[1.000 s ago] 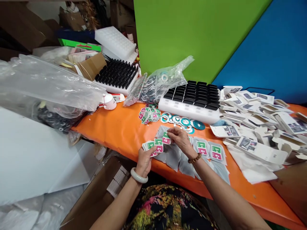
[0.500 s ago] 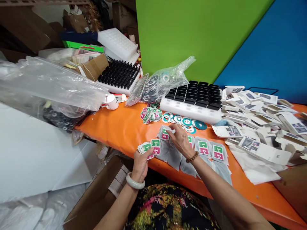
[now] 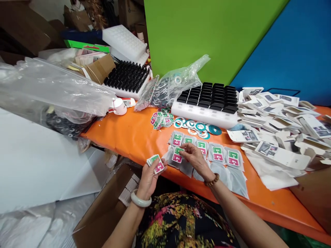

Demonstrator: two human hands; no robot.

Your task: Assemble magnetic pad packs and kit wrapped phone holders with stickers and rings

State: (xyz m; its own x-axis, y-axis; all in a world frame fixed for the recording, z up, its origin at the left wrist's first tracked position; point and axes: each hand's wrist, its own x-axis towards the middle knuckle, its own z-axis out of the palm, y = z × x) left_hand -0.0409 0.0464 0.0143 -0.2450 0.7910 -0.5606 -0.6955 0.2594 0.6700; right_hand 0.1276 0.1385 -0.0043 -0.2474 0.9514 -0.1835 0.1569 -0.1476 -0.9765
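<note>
The small green-and-pink square packet (image 3: 178,154) lies at the near-left end of a row of clear plastic sleeves (image 3: 234,162) on the orange table (image 3: 129,137), and the right hand (image 3: 195,157) pinches it by its upper right corner between thumb and fingertips. It lies flat, green half away from the person and pink half towards them, so its long axis runs roughly from the table's near edge to its far side, tilted slightly left. It appears to rest on a sleeve rather than inside it, though the clear film makes that hard to tell.

The left hand (image 3: 150,174) is closed around a fanned stack of the same green-and-pink packets (image 3: 155,163), held just off the table's near edge, thumb on top.

Judging from the layout, the step in hand is dealing one packet onto each sleeve: the sleeves further along the row already carry one. The next move seems to call for letting this packet go squarely on its sleeve, then drawing the top packet off the stack.

Beyond the row lie a loose heap of the same packets (image 3: 161,120), a scatter of teal-and-white round stickers (image 3: 198,127) and a white tray of black blocks (image 3: 209,103). To the right spreads a pile of white cardboard cartons (image 3: 279,117).
</note>
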